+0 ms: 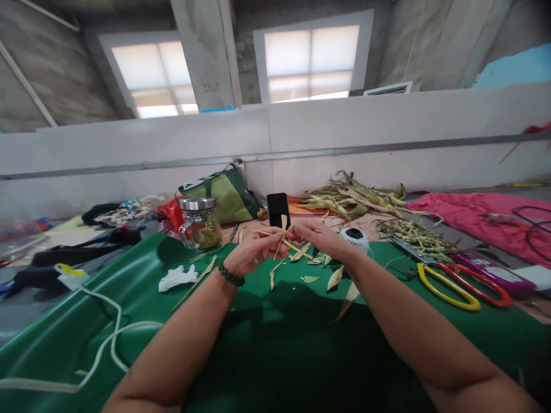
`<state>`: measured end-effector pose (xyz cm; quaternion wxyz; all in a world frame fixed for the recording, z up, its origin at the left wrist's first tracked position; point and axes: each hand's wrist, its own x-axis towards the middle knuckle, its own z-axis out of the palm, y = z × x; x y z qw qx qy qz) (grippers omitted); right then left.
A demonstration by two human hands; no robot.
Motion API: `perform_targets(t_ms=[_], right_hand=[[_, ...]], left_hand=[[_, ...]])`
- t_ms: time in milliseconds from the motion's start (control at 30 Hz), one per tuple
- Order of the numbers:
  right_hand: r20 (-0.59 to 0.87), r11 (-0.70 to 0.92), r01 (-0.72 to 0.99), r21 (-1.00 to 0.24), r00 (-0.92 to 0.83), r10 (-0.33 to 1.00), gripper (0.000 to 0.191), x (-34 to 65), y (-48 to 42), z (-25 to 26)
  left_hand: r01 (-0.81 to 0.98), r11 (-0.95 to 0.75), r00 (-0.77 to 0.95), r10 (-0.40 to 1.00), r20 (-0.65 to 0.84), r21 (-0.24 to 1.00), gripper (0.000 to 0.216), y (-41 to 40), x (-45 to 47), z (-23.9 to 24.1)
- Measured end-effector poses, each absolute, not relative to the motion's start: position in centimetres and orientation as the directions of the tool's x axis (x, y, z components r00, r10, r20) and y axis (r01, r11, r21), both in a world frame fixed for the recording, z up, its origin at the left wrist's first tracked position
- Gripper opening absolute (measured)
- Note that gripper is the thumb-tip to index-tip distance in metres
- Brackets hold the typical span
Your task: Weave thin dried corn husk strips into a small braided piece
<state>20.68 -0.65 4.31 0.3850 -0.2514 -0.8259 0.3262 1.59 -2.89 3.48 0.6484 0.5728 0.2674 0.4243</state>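
Note:
My left hand (253, 252) and my right hand (316, 236) meet above the green mat (142, 275). Both pinch a small bundle of pale leaf strips (284, 236) that fans out between the fingers. A green bead bracelet (229, 275) circles my left wrist. Loose leaf pieces (333, 278) lie scattered on the mat just below the hands.
A glass jar with a metal lid (200, 223) stands left of the hands, a black phone (278, 209) behind them. Nearby are a heap of dried leaves (357, 198), a white spool (355, 235), yellow and red handled scissors (451, 284), pink cloth (469, 212), a green bag (224, 195) and white cord (107, 338).

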Motion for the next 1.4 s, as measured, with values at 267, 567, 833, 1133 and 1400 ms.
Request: perform_targets(t_ms=[267, 567, 833, 1133, 1400], right_hand=[[0.472, 0.702, 0.138, -0.699, -0.648, 0.597, 0.038, 20.9, -0.7, 4.0], [0.581, 0.783, 0.102, -0.613, -0.613, 0.535, 0.032, 20.6, -1.1, 4.0], [0.584, 0.731, 0.135, -0.669, -0.513, 0.629, 0.035, 19.9, -0.4, 3.0], [0.518, 0.759, 0.13, -0.638, -0.657, 0.547, 0.028, 20.8, -0.6, 3.6], [0.676, 0.891, 0.219, -0.397, -0.587, 0.446, 0.021, 21.2, -1.1, 3.9]], left_hand=[[-0.285, -0.048, 0.531, 0.823, 0.199, 0.957, 0.03, -3.0, 1.8, 3.1], [-0.365, -0.027, 0.489, 0.845, 0.217, 0.93, 0.027, -3.8, 1.8, 3.9], [-0.303, 0.014, 0.393, 0.913, 0.111, 0.953, 0.033, -3.5, 2.0, 3.9], [-0.086, -0.094, 0.357, 0.927, 0.119, 0.992, 0.037, -3.8, 1.7, 4.4], [0.066, -0.077, 0.518, 0.855, 0.032, 0.995, 0.044, -2.9, 1.3, 4.0]])
